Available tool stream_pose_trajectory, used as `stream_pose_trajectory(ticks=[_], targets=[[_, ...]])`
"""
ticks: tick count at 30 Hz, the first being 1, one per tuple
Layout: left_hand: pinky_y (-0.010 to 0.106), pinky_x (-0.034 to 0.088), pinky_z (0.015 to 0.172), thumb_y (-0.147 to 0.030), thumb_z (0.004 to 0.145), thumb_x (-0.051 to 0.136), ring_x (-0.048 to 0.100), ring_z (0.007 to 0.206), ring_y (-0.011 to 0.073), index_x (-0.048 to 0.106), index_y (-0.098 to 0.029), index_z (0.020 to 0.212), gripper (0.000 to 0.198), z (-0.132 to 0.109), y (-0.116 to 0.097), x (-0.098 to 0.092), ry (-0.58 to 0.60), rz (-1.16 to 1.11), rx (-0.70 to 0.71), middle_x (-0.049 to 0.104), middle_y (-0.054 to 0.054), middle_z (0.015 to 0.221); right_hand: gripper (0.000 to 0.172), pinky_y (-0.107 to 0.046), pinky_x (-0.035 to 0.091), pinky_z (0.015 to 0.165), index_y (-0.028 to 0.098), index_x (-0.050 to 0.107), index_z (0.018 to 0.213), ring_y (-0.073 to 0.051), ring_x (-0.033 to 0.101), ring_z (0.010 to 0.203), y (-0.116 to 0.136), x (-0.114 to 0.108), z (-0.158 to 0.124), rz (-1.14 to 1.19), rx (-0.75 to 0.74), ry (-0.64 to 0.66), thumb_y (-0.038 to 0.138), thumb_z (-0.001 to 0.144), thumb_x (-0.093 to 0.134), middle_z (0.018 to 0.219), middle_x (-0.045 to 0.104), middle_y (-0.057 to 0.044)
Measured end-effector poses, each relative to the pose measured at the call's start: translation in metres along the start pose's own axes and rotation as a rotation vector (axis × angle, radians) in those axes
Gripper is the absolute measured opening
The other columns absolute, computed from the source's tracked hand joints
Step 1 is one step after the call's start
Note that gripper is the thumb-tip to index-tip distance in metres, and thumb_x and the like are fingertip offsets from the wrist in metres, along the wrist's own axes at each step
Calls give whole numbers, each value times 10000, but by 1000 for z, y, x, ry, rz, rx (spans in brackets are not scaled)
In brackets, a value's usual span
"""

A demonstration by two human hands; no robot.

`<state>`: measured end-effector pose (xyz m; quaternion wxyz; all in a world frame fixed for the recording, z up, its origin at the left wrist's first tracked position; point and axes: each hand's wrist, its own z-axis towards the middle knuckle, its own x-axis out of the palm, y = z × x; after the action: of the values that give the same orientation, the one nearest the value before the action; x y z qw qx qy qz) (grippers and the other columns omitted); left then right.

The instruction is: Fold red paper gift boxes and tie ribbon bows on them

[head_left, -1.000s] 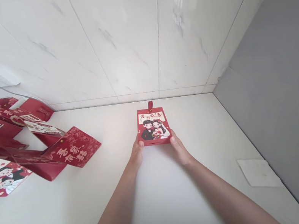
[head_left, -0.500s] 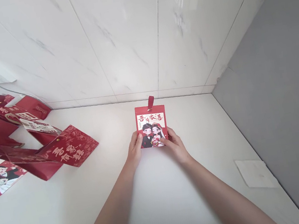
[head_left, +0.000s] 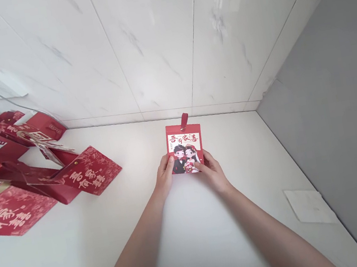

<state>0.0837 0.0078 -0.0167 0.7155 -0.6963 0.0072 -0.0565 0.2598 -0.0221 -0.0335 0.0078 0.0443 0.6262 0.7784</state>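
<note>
A small red gift box (head_left: 185,144) with a cartoon bride and groom on its face and a red ribbon tab at its top stands near the back of the white table (head_left: 199,249). My left hand (head_left: 165,178) grips its lower left corner, thumb on the front. My right hand (head_left: 211,171) grips the lower right corner the same way. Both hands are closed on the box.
A heap of red gift bags and boxes (head_left: 17,180) lies at the left, one bag (head_left: 90,171) reaching toward the middle. A white paper square (head_left: 309,205) rests near the right edge by the grey wall (head_left: 340,91). Marble wall tiles (head_left: 148,42) rise behind.
The box has been tipped up from lying flatter to standing more upright, and my thumbs have slid onto its front. A red bag now covers the cartoon box at the far left.
</note>
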Motion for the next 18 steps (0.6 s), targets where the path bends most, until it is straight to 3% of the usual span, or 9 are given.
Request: stream_pose_trajectory(ticks=[3, 6, 9, 12, 15, 18], targets=[[368, 491, 925, -578, 892, 487, 616, 1101, 251, 633, -189, 1148, 488, -1, -2, 1, 3, -16, -1, 665, 100, 1172, 483, -481, 445, 1044, 287, 531, 1321, -291, 481, 1277, 2, 0, -1, 41, 44, 44, 448, 873, 614, 1356, 539, -67], [346, 512, 867, -560, 886, 510, 644, 1022, 240, 660, -181, 1080, 451, -1, -5, 3, -7, -5, 27, 695, 87, 1101, 508, -473, 415, 1080, 292, 449, 1387, -276, 444, 1318, 8, 1, -4, 52, -12, 81, 442, 914, 558, 1406, 492, -67], [328, 529, 805, -500, 867, 574, 662, 931, 219, 655, -181, 1031, 368, -3, -6, 3, -116, 89, 94, 707, 72, 1001, 598, -482, 377, 1114, 296, 321, 1462, -271, 407, 1350, 18, 4, -9, 7, -113, 113, 430, 924, 545, 1467, 424, -70], [359, 513, 897, -425, 874, 590, 634, 1040, 220, 587, -211, 1170, 366, -6, -8, 4, -212, 278, 253, 667, 81, 1109, 653, -498, 368, 1117, 294, 263, 1485, -281, 388, 1360, 24, 8, -12, -87, -157, 118, 408, 916, 561, 1481, 393, -83], [424, 404, 1065, -393, 836, 639, 492, 1262, 254, 439, -239, 1383, 602, -10, -10, 6, -68, 531, 454, 513, 116, 1342, 658, -494, 374, 1109, 297, 256, 1486, -281, 392, 1348, 24, 10, -13, -179, -167, 49, 392, 914, 568, 1464, 393, -90], [456, 359, 1095, -453, 701, 761, 365, 1358, 314, 253, -248, 1499, 969, -14, -12, 8, 118, 659, 508, 336, 151, 1464, 569, -494, 364, 1112, 292, 301, 1461, -267, 421, 1320, 21, 9, -10, -190, -170, -1, 401, 943, 511, 1418, 434, -89]])
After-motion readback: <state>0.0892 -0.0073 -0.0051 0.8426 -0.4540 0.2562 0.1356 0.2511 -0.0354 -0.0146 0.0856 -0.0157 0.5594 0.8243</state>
